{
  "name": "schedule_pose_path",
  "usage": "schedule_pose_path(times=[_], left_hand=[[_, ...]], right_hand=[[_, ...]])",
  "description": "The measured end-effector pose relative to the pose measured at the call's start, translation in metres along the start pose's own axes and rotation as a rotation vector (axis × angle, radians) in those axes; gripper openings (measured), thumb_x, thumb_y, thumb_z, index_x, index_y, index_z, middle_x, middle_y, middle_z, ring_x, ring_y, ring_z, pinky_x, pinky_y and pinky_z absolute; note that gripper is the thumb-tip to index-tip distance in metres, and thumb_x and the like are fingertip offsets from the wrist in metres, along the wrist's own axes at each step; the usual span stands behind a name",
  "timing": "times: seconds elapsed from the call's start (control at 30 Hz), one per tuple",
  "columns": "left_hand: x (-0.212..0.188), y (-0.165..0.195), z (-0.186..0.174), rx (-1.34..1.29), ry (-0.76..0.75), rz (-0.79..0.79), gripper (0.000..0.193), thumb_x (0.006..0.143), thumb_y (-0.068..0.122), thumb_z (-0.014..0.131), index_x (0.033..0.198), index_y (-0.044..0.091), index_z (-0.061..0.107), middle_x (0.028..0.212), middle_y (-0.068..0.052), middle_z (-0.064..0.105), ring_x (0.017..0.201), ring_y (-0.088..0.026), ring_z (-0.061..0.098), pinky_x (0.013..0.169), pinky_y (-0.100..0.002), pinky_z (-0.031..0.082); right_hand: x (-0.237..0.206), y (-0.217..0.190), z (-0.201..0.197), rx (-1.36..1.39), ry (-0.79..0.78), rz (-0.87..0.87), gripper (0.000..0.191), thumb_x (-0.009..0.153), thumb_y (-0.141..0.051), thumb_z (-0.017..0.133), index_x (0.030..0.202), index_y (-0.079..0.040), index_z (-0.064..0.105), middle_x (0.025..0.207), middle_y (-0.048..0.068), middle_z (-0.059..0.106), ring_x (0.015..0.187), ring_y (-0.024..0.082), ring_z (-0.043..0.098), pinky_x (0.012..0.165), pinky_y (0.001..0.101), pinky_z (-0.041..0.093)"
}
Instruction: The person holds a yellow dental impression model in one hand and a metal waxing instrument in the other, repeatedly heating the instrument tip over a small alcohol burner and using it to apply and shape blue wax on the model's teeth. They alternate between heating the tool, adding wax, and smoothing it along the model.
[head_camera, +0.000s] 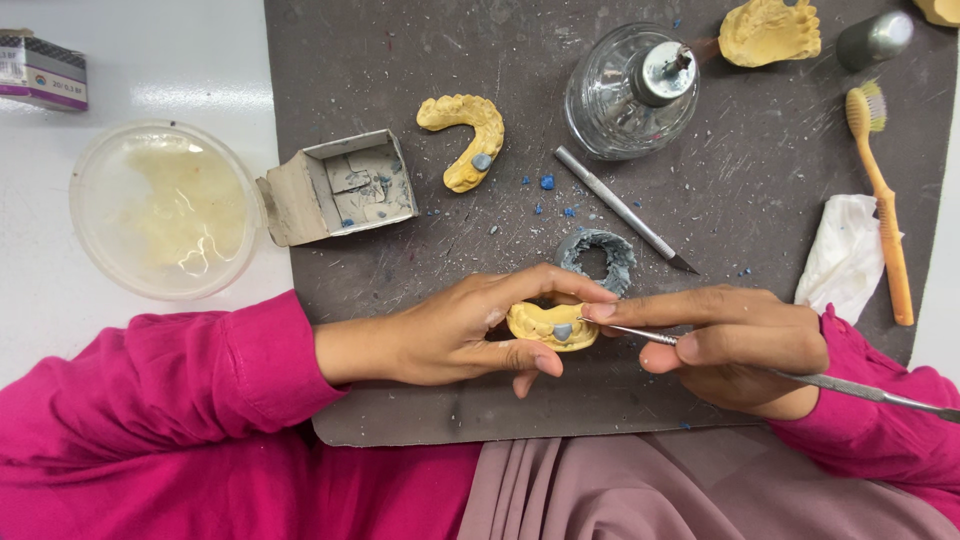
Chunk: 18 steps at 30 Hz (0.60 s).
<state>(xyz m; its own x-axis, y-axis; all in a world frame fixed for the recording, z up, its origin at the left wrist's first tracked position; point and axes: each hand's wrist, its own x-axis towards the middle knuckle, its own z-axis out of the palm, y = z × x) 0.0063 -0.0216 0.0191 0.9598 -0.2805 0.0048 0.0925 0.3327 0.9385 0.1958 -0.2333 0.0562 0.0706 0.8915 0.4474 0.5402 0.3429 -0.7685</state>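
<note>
We see the left hand clamped around a yellow dental cast, thumb below and fingers curled over its top, holding it just above the near part of the dark work mat. A small grey-blue wax tooth sits in the front of that cast. The right hand is closed on a slim metal carving tool, index finger stretched along it, and the tip meets the cast beside the wax tooth; whether it actually touches the wax is hard to tell from here. Just beyond the held cast lies a grey-blue wax ring, and past that a second metal instrument lies aslant. Farther beyond the cast stands a glass spirit lamp, with another yellow arch cast to its left and an open cardboard box left of that. A third yellow cast lies at the mat's far edge. Well right of the held cast are a yellow toothbrush and a crumpled white tissue. Off the mat, on the white counter, rests a clear round plastic lid.
</note>
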Motion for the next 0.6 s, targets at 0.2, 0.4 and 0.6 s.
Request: schedule_pose_path(times=[0.2,0.4,0.6], left_hand=[[0.0003,-0.003,0.0001,0.071,0.008,0.002,0.054,0.106,0.031,0.063,0.153,0.011,0.046,0.115,-0.005,0.072,0.079,-0.009,0.072,0.075,-0.028,0.061],[-0.0006,-0.0037,-0.0011,0.082,0.015,-0.014,0.053,0.105,0.032,0.063,0.151,0.011,0.047,0.112,-0.005,0.074,0.077,-0.008,0.072,0.072,-0.027,0.06],[-0.0002,-0.0042,-0.0016,0.075,0.02,-0.019,0.053,0.106,0.032,0.062,0.152,0.011,0.047,0.109,-0.004,0.073,0.077,-0.008,0.071,0.071,-0.026,0.06]], right_hand=[[-0.0009,0.0024,-0.003,-0.004,-0.06,0.024,0.026,0.093,-0.007,0.072,0.096,-0.008,0.047,0.108,0.026,0.074,0.098,0.038,0.08,0.077,0.0384,0.069],[-0.0009,0.0026,-0.0076,0.036,-0.121,0.01,0.027,0.092,-0.001,0.072,0.098,-0.009,0.047,0.113,0.028,0.072,0.104,0.041,0.079,0.078,0.0385,0.069],[-0.0008,0.0045,-0.0082,0.056,-0.151,0.008,0.026,0.092,0.001,0.072,0.099,-0.008,0.048,0.116,0.029,0.071,0.107,0.042,0.077,0.081,0.0403,0.069]])
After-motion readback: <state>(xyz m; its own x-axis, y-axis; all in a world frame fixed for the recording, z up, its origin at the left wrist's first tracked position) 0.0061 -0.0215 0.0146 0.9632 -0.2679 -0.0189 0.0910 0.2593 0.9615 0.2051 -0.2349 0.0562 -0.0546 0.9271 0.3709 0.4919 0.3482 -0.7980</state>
